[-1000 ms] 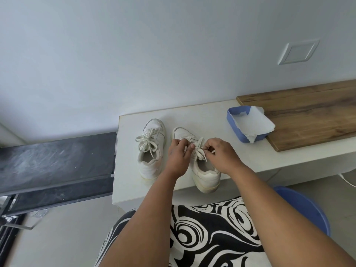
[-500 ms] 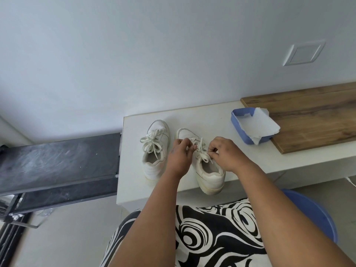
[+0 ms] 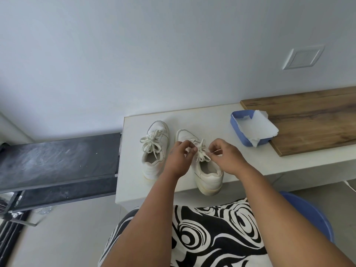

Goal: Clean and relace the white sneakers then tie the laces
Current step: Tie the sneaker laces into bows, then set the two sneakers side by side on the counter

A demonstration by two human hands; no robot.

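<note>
Two white sneakers stand side by side on the white table (image 3: 192, 116), toes toward the wall. The left sneaker (image 3: 154, 160) has its laces tied in a bow. Over the right sneaker (image 3: 209, 175) both my hands work the lace (image 3: 202, 154). My left hand (image 3: 178, 158) pinches one part of the lace with curled fingers at the shoe's left side. On the other side my right hand (image 3: 226, 158) pinches another part. A loose bow sits between the two hands.
A blue tray (image 3: 238, 130) with a crumpled white paper towel (image 3: 259, 128) sits at the table's right, beside a wooden board (image 3: 312, 120). A dark flat panel (image 3: 57, 160) lies left of the table. A blue stool (image 3: 312, 218) stands under me on the right.
My hands have drawn slightly apart over the right sneaker, pulling the lace outward. The camera view has shifted a little.
</note>
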